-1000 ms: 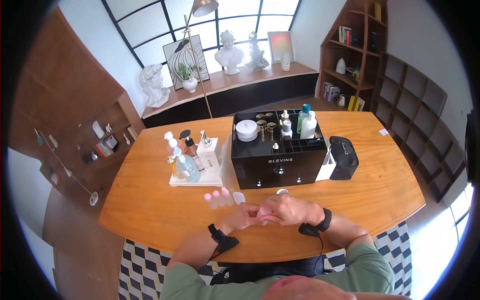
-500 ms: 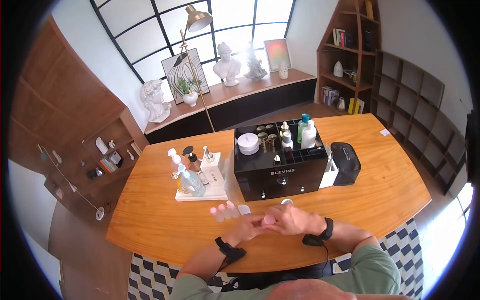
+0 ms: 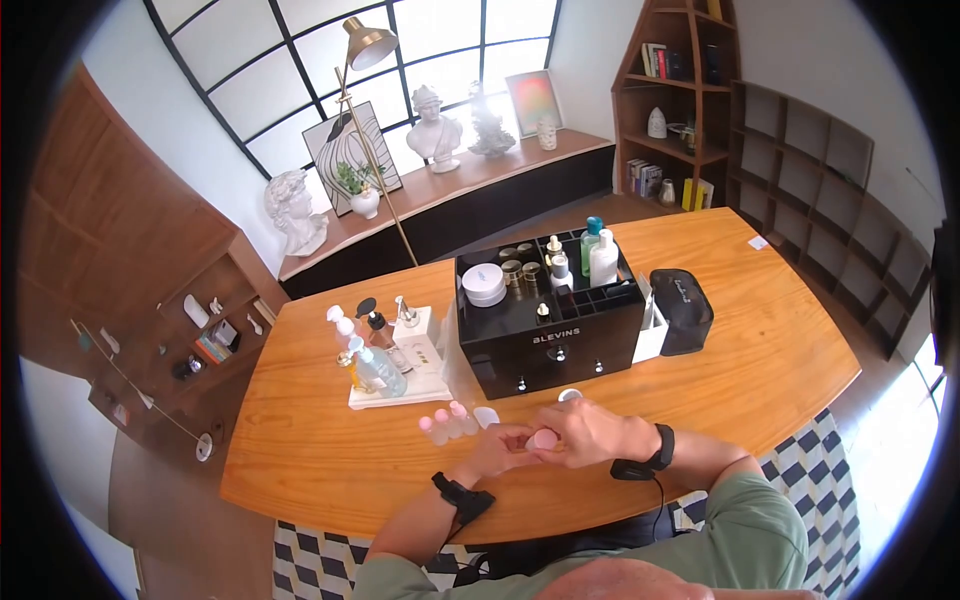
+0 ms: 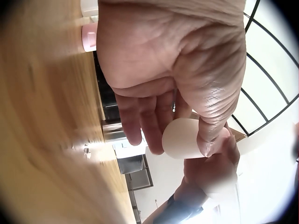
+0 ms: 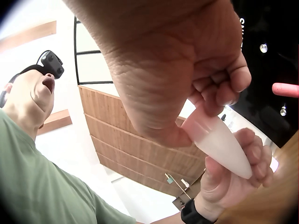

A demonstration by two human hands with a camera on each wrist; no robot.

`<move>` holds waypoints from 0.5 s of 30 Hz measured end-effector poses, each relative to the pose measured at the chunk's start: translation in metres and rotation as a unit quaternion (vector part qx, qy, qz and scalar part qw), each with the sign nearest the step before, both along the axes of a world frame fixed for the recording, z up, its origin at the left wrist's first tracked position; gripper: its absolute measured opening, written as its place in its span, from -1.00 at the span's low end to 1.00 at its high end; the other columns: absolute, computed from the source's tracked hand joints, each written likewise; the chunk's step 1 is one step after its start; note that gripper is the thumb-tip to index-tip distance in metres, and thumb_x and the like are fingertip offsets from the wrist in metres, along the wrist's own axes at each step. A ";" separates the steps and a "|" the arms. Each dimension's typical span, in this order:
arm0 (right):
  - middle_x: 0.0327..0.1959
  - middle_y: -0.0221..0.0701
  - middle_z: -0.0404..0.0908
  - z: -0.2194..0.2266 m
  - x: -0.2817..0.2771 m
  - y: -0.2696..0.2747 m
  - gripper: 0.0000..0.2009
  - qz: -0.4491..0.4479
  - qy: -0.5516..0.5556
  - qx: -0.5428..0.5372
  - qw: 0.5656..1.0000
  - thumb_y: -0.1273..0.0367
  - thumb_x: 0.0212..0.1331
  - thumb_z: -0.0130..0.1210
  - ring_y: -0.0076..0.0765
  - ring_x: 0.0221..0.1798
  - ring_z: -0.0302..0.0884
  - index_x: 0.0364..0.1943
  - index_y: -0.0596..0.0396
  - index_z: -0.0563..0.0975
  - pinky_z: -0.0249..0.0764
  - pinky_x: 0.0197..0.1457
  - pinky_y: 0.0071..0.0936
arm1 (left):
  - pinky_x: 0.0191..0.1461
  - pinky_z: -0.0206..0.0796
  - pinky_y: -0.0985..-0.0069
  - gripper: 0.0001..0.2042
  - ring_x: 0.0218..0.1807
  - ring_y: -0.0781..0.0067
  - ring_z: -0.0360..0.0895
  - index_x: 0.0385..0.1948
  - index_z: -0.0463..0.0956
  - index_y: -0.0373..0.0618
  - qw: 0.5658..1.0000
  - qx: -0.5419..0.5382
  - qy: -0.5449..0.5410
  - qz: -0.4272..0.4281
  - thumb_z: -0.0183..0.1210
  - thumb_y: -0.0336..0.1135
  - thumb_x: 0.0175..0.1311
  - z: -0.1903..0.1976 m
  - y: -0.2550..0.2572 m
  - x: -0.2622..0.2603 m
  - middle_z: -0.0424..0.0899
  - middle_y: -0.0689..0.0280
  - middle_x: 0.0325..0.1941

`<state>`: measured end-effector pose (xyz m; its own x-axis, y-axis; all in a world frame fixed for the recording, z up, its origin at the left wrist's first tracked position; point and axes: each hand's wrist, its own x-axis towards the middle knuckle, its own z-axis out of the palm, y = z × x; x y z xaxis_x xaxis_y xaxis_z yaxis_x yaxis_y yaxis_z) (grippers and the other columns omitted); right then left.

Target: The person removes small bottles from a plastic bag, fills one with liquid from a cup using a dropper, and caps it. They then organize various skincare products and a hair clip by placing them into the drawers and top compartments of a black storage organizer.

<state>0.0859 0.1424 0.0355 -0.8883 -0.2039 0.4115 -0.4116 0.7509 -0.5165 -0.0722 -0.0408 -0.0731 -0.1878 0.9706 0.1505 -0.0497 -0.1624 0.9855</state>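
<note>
Pale bottle, tilted, held between both hands over the near side of the table. Left hand pinches the body; right hand grips the pink cap. Best handling, my judgement: light on the body, firm on the cap — both on one axis. Edges: small white-rimmed pot just beyond the right hand, pink-topped bottles off the left; more elbow room rightward.
</note>
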 end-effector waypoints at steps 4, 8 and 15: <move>-0.39 -0.14 0.68 0.009 0.008 -0.003 -0.68 -0.008 0.009 0.036 0.999 0.27 0.13 0.34 0.16 -0.29 0.67 -0.11 0.16 0.64 0.60 -0.21 -0.08 | 0.15 0.51 0.55 -0.62 0.05 0.61 0.63 0.14 0.62 -0.27 0.997 -0.050 0.065 -0.004 0.41 -0.52 0.27 0.003 -0.004 -0.004 0.74 0.34 0.04; -0.36 -0.11 0.70 0.013 0.013 0.000 -0.69 -0.001 -0.045 0.099 0.994 0.22 0.18 0.30 0.16 -0.26 0.68 -0.10 0.14 0.64 0.60 -0.20 -0.03 | 0.12 0.53 0.54 -0.61 0.03 0.57 0.65 0.15 0.62 -0.24 0.998 -0.029 0.056 -0.019 0.40 -0.50 0.29 0.001 -0.002 -0.002 0.74 0.34 0.01; -0.38 -0.06 0.67 0.039 0.020 0.045 -0.80 -0.076 0.014 0.018 0.997 0.25 0.33 0.20 0.23 -0.31 0.65 -0.28 0.11 0.62 0.57 -0.25 -0.01 | 0.09 0.52 0.57 -0.65 -0.02 0.57 0.66 0.15 0.61 -0.23 0.997 -0.043 -0.044 -0.047 0.37 -0.43 0.34 -0.006 -0.007 -0.007 0.74 0.34 -0.04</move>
